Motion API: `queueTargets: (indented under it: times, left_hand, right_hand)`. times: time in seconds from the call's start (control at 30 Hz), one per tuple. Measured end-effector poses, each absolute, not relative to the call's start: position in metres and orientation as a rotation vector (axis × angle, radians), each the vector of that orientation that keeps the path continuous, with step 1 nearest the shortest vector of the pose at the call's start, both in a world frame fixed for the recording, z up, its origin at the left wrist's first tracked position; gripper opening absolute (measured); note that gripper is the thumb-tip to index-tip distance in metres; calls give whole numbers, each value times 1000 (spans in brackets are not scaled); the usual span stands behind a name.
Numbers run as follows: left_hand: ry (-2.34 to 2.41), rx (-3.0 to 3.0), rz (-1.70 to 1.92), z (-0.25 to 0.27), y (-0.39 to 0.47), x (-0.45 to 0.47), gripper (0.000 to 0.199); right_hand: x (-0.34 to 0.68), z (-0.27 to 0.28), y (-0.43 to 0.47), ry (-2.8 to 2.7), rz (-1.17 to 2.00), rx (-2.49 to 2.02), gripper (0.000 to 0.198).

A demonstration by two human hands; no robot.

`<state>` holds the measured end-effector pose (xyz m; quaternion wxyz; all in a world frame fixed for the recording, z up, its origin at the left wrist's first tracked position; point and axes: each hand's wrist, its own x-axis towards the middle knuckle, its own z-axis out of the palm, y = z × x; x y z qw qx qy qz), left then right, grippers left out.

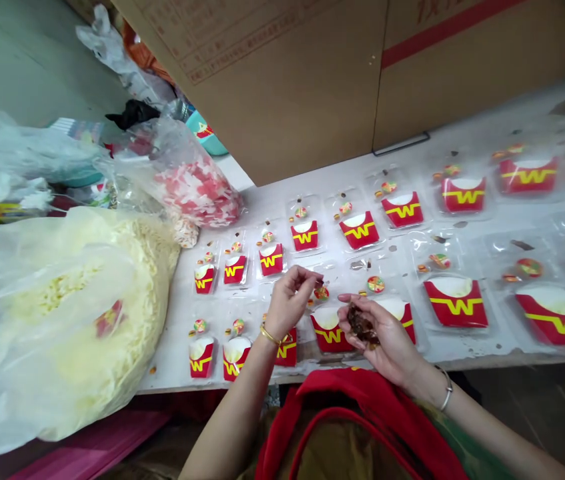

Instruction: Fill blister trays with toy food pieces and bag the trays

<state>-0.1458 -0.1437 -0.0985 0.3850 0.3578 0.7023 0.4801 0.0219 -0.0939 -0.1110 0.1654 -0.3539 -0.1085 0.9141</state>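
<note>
My left hand (pixel 289 303) pinches a small dark brown piece (pixel 319 279) between thumb and fingertips, above a clear plastic tray in the front row. Palm up, my right hand (pixel 387 337) is cupped around a clump of small shiny brown pieces (pixel 361 325). Beneath both hands stand rows of clear trays. Each holds a red fries carton with a yellow W (pixel 455 300), a small round pizza-like disc (pixel 375 285) and a tiny burger-like piece (pixel 422 269). Brown pieces show at the top of the back-row trays. My hands partly hide some front-row cartons.
A large cardboard box (pixel 282 87) stands behind the trays on the white table (pixel 257 200). To the left are a big bag of pale yellow pieces (pixel 152 287) and a clear bag of red and white pieces (pixel 199 190). The table's front edge runs close to my body.
</note>
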Motion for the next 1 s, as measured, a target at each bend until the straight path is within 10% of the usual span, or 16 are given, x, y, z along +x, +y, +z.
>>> queueTargets:
  times: [0.4, 1.0]
  left_hand:
    - [2349, 1460, 528, -127, -104, -166, 13]
    - [1900, 650, 1457, -103, -219, -165, 24]
  right_hand:
    - [17, -109, -93, -533, 2625, -956, 36]
    - [-30, -105, -128, -505, 3041, -875, 34]
